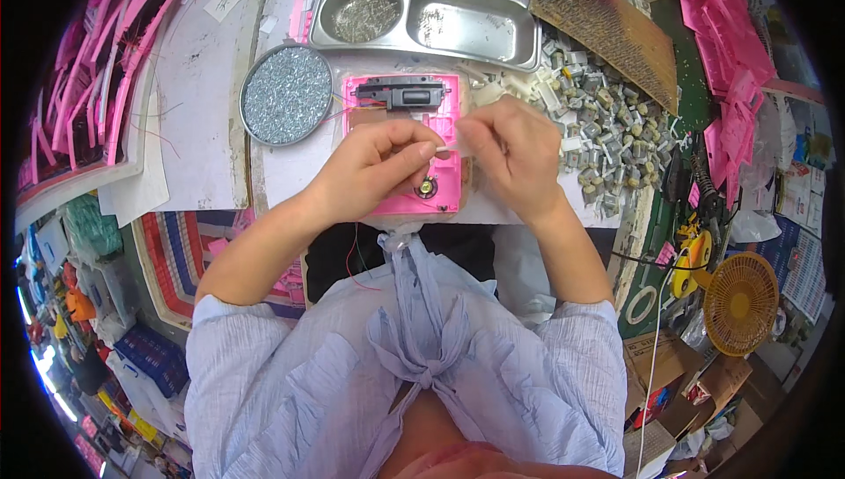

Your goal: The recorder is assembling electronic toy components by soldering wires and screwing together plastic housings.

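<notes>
My left hand (383, 166) is closed in a pinch, with a small white piece (444, 150) showing at its fingertips. Close beside it, the thumb and forefinger of my right hand (519, 151) are pressed together; what they grip, if anything, is too small to make out. Both hands are over a pink plastic housing (451, 193) on the table. A black plastic mechanism (400, 92) lies across the far end of this housing. Nearer me, a round metal-and-black part (427, 187) sits in it. My hands hide part of its middle.
Left of the housing stands a round dish of small silvery screws (287, 95). A metal compartment tray (471, 25) with small parts lies beyond. Many small grey-and-white motor-like parts (607, 136) are heaped on the right, beside a brown board (607, 34). Pink panels (110, 47) are stacked far left.
</notes>
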A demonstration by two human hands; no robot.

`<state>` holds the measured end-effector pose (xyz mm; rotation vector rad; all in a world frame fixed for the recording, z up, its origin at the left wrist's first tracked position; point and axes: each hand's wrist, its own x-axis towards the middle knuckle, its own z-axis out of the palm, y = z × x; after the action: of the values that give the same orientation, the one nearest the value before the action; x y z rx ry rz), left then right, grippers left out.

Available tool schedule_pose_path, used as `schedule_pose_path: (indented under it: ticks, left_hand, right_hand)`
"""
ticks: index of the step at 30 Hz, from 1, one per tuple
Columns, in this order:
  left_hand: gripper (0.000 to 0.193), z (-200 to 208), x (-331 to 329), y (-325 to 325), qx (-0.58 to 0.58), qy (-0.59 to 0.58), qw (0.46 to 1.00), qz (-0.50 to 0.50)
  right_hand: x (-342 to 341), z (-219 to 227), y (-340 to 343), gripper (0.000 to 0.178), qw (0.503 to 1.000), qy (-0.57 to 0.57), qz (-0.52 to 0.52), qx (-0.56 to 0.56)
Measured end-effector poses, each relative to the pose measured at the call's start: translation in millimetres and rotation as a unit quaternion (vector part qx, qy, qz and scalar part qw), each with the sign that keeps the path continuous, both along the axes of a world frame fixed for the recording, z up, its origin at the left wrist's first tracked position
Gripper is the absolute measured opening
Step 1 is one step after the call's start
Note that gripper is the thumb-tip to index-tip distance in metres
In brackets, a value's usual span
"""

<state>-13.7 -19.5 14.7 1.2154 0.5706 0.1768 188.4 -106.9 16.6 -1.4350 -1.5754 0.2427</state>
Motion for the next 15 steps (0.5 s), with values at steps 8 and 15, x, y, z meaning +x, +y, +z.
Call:
schedule_pose_path:
  ticks: [8,15]
  left_hand:
    - [0.027,2.8,-15.1,-15.2,-0.142,0.028,0.987,-0.067]
    - [0.029,-3.7,-13.5,-15.9,0.128,0.050,0.988,-0.075]
  right_hand:
    - [-11.8,3.5,-25.9,0.017,0.993,-0.012,0.106,-0.050]
    - [19.4,-9.8,-75.3,0.043,0.905,0.268,0.229,-0.240]
